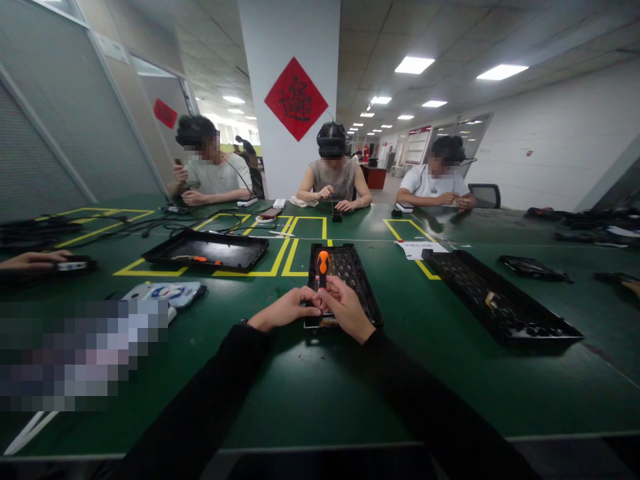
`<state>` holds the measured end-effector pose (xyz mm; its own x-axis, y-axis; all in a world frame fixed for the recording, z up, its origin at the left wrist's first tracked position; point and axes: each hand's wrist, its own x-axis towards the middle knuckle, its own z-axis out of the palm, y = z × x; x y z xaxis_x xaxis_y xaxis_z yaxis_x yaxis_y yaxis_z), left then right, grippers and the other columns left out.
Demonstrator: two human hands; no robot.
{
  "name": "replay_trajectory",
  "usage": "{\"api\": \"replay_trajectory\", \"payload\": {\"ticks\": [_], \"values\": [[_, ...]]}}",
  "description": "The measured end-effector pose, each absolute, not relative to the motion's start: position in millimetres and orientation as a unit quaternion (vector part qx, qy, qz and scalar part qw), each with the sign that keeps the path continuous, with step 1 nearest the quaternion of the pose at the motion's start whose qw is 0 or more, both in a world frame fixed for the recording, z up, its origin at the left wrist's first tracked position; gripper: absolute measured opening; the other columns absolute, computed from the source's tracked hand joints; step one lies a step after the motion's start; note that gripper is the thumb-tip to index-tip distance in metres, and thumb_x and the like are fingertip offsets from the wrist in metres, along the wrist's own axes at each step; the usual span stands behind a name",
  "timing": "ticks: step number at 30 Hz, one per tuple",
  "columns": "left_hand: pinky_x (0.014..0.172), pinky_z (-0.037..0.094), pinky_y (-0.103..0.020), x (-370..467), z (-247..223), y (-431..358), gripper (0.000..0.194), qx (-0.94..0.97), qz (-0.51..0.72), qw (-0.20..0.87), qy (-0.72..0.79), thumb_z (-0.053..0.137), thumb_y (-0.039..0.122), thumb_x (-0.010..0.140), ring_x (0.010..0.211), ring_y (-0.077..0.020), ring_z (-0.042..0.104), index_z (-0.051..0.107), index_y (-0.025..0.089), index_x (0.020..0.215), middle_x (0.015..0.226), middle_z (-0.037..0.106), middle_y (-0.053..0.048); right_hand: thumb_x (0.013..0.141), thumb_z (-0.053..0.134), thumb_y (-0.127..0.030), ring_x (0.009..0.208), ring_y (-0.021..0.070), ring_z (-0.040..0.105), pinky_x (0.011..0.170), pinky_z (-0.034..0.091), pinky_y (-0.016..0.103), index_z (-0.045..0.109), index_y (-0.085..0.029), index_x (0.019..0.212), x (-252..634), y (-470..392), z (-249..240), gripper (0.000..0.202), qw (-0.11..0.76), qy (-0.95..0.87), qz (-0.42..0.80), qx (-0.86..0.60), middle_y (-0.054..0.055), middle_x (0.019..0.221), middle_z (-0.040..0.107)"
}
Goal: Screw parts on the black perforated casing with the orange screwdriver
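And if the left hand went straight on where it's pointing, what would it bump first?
The left hand would probably meet the right hand first, just below the orange-and-black handle. Depth is unclear, so they may already be touching.

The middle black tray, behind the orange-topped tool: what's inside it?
Small pale specks dot the black tray, too small to identify. The left grip, right grip and orange-and-black tool cover part of it, hiding whatever lies there.

Smooth plastic screwdriver handle, glossy tabletop
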<state>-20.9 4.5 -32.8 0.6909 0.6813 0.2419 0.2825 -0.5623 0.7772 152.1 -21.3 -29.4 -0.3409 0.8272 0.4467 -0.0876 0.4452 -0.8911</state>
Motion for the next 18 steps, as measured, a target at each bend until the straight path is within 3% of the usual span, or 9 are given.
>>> {"api": "replay_trajectory", "payload": {"ticks": [7,18], "values": [[0.080,0.042,-0.029,-18.0,-34.4,5.1,0.019,0.827,0.283,0.399,0.276,0.063,0.030,0.074,0.079,-0.0142,0.055,0.060,0.012,0.074,0.079,0.061,-0.002,0.085,0.051,-0.034,0.066,0.0120,0.059,0.060,0.048,0.023,0.049,-0.018,0.107,152.7,-22.1,-29.1,0.027,0.509,-0.687,0.438,-0.278,0.002,0.077,0.061],[0.085,0.040,-0.029,-21.9,-29.6,3.9,0.019,0.849,0.264,0.362,0.281,0.060,0.032,0.077,0.086,-0.0156,0.055,0.062,0.013,0.079,0.086,0.061,-0.003,0.087,0.046,-0.031,0.060,0.0105,0.055,0.058,0.047,0.023,0.050,-0.018,0.112,153.3,-21.8,-30.8,0.029,0.508,-0.704,0.395,-0.301,0.001,0.076,0.060]]}}
